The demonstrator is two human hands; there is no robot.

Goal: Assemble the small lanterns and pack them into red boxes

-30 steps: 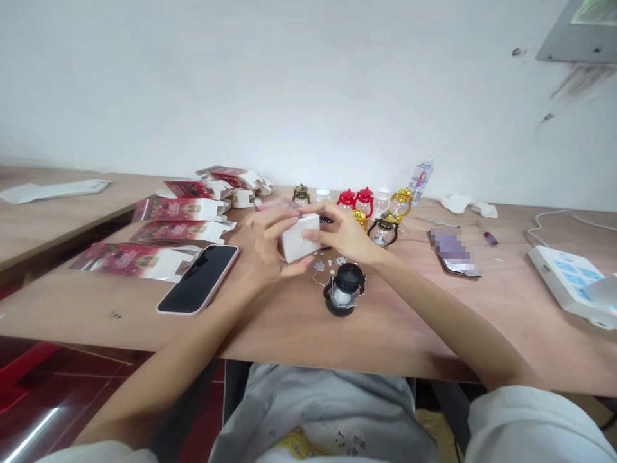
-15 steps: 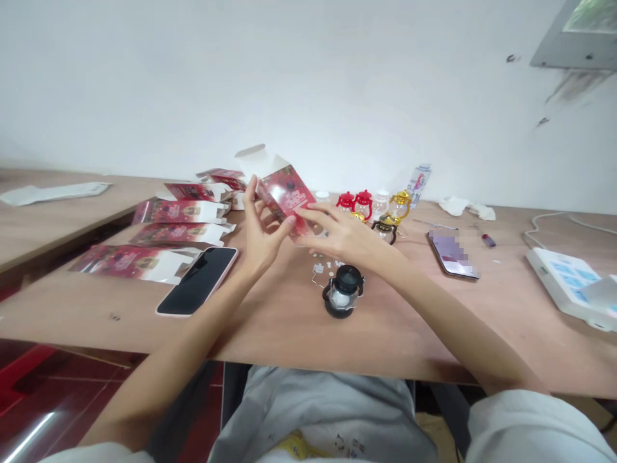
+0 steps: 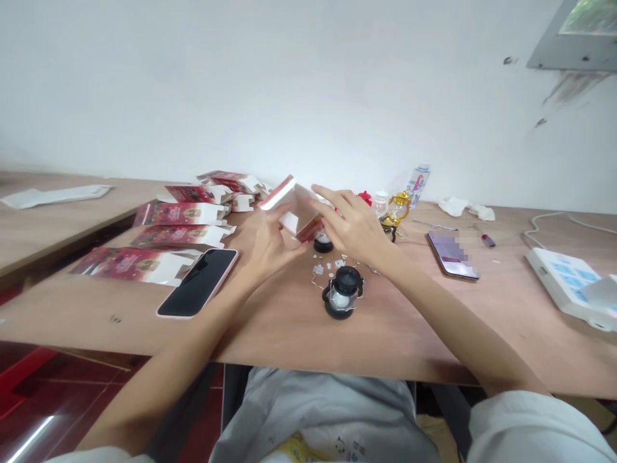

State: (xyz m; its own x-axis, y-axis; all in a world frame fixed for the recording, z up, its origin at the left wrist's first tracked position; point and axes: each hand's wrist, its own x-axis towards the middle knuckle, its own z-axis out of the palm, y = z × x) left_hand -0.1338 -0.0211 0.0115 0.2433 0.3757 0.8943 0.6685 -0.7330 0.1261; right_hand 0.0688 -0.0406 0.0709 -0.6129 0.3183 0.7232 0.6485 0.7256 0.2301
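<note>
A small red-and-white cardboard box (image 3: 304, 209) is held up above the table between both hands, tilted, with its white inside partly showing. My left hand (image 3: 272, 243) grips it from the left and below, thumb along the lower side. On the right side my right hand (image 3: 354, 225) holds the box's edge, fingers bent over it. Below the hands a small black lantern (image 3: 343, 292) stands on the table. Behind the box a second black lantern (image 3: 323, 242) is mostly hidden. Small white pieces (image 3: 330, 264) lie between the lanterns.
Several red printed boxes (image 3: 180, 234) lie at the left, next to a dark phone (image 3: 198, 283). Gold (image 3: 399, 207), red and clear lanterns stand at the back. Another phone (image 3: 452, 255), crumpled tissues (image 3: 454, 206) and a white power strip (image 3: 573, 286) are on the right.
The box has been turned, so its printed front no longer faces me and its white inside shows. My right hand has shifted up to its right edge. The black lantern in front stays put.
</note>
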